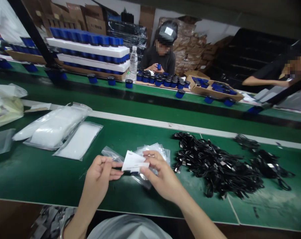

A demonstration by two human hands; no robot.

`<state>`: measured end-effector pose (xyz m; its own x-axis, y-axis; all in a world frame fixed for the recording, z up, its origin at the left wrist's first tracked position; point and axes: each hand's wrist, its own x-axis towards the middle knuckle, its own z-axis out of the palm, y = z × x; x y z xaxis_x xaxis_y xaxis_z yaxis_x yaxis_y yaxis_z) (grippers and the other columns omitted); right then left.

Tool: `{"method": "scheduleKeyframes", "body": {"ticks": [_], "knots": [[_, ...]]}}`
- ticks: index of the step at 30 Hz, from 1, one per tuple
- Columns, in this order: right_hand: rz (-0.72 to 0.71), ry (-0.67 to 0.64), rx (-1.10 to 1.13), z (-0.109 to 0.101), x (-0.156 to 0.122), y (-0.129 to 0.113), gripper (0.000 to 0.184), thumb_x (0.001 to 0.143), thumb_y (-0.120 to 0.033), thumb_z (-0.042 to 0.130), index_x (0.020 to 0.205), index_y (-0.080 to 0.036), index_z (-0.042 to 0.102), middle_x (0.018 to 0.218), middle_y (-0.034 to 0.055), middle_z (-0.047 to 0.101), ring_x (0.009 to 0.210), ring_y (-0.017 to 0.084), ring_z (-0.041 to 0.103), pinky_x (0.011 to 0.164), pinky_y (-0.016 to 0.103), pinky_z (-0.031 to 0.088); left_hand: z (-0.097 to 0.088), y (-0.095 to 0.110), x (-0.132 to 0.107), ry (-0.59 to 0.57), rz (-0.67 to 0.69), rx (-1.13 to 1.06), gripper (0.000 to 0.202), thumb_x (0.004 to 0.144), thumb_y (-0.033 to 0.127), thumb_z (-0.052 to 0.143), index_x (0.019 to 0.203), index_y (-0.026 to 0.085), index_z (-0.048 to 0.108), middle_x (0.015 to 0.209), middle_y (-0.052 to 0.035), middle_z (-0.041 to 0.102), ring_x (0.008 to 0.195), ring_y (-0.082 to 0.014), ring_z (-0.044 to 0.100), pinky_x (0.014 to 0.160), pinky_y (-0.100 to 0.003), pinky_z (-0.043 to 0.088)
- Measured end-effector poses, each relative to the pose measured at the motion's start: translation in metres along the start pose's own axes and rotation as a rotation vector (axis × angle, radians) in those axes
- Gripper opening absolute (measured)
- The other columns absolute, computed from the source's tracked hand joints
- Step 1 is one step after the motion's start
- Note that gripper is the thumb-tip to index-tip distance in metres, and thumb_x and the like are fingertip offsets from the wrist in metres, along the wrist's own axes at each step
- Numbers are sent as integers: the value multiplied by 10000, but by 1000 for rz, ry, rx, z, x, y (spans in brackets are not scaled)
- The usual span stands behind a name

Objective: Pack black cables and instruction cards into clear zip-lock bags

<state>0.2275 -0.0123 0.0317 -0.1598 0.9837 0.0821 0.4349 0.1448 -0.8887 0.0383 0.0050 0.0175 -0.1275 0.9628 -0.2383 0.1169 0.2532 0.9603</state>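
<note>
My left hand (100, 174) pinches the edge of a small clear plastic bag (112, 154) over the green belt. My right hand (160, 176) grips a white card (133, 161) at the bag's mouth, fingers curled round it. Under and behind the right hand lies a small stack of empty clear bags (157, 149). A big heap of coiled black cables (215, 164) lies just right of my right hand.
Packs of clear bags (58, 127) lie to the left. A second cable heap (262, 157) is at far right. Across the belt, a seated person (160, 56) handles blue-lidded jars (160, 79); trays of jars (88, 49) and a water bottle (133, 63) stand behind.
</note>
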Motion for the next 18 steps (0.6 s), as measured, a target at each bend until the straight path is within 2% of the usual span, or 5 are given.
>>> {"method": "scheduleKeyframes", "body": {"ticks": [4, 8, 11, 14, 18], "knots": [[153, -46, 88, 15, -18, -2, 119, 828, -151, 526, 716, -170, 558, 1100, 88, 497, 939, 162, 577, 720, 253, 477, 8, -1, -2, 30, 62, 56, 227, 832, 414, 463, 759, 199, 457, 663, 16, 672, 503, -127, 641, 466, -242, 529], [101, 36, 84, 24, -18, -4, 157, 764, -95, 564, 644, -179, 507, 1023, 66, 529, 1051, 183, 526, 849, 274, 419, 12, -2, -5, 90, 148, 186, 228, 841, 416, 441, 751, 210, 482, 555, 51, 589, 451, -123, 563, 444, -226, 463], [68, 84, 157, 33, -20, -6, 194, 744, -80, 553, 611, -186, 458, 936, 41, 571, 885, 155, 573, 785, 263, 433, 14, -3, -6, 187, 217, 309, 190, 835, 387, 455, 733, 226, 465, 506, 72, 516, 449, -129, 514, 449, -224, 398], [163, 206, 369, 46, -23, -6, 138, 710, -117, 591, 764, -203, 496, 876, 22, 586, 754, 144, 583, 686, 258, 465, 16, -4, -5, 267, 263, 405, 157, 834, 364, 462, 744, 236, 446, 493, 76, 486, 466, -144, 515, 468, -232, 381], [447, 177, 800, 61, -26, -1, 504, 587, -203, 714, 1033, -196, 479, 821, 9, 602, 608, 131, 592, 533, 234, 476, 21, -3, -3, 288, 308, 480, 145, 856, 354, 422, 765, 241, 430, 501, 67, 509, 486, -150, 546, 486, -228, 407]]}}
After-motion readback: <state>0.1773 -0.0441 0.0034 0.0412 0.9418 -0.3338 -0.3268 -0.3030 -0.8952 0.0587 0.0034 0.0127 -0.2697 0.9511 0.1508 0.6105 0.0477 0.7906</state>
